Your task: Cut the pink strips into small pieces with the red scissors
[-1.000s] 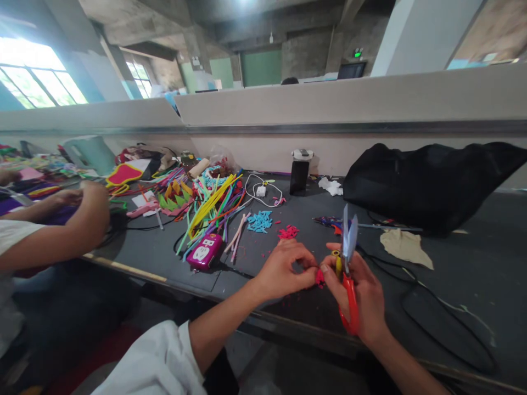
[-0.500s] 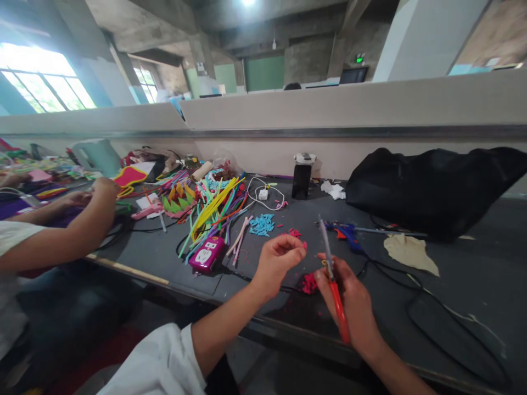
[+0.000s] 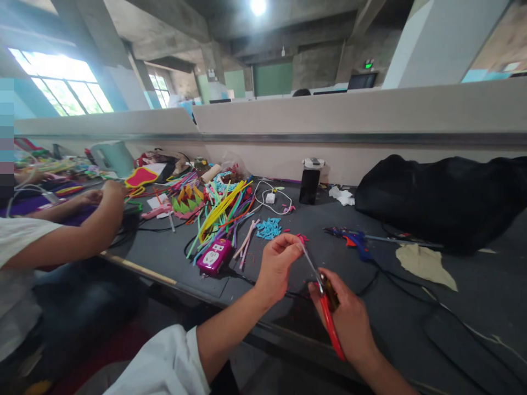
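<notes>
My right hand [image 3: 343,310] is closed round a pair of scissors [image 3: 332,329] with red handles. Their blades point up and left, and the tips reach the fingertips of my left hand [image 3: 278,266]. The left thumb and forefinger are pinched together; a small pinkish-red piece was visible there a moment ago, but the blades and fingers now largely cover it. Behind the left hand lies a pile of short blue pieces [image 3: 269,228], with a few red bits [image 3: 303,238] beside it.
Left of my hands are a purple box [image 3: 214,255] and a bundle of colourful pipe cleaners [image 3: 222,211]. A blue glue gun [image 3: 358,243], a black bag [image 3: 436,200] and a beige scrap [image 3: 426,266] lie to the right. A co-worker's arm [image 3: 96,225] works at far left.
The scissors have tilted left, bringing their blade tips to my left fingertips. My left hand keeps its pinch. The whole view has shifted slightly.
</notes>
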Available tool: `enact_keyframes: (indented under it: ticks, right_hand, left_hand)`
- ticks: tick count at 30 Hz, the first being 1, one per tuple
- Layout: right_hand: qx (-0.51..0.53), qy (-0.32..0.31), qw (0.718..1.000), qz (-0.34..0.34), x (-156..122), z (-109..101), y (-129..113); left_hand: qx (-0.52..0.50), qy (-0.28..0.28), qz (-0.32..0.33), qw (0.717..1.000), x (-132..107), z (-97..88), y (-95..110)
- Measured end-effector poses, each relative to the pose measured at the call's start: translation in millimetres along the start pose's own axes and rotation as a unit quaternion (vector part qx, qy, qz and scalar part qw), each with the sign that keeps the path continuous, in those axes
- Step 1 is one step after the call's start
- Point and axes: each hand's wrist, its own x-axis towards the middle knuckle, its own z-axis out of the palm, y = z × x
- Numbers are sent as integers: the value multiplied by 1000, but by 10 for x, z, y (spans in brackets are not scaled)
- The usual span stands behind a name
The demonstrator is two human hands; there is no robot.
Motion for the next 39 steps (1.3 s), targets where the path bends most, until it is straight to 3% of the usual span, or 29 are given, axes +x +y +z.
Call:
enact_keyframes:
  ticks: [6, 19, 29, 34, 39]
  right_hand:
    - [-14, -3, 1000, 4, -10, -7, 20]
    - [-44, 40, 996, -62, -7, -8, 47]
    - [-26, 9, 998, -49, -31, 16, 57]
    - [-11, 24, 999, -38, -15, -26, 31]
    - [8, -3, 1000, -1, 12, -95, 22]
  left_hand:
    - [6, -7, 4, 1000, 7, -9, -25]
    - [25, -1, 14, 1000, 2, -7, 12]
    - [21, -2, 1, 1000, -12, 13, 27]
    - [3, -5, -10, 1000, 11, 10, 38]
    - [-51, -54, -51, 996, 55, -15, 26]
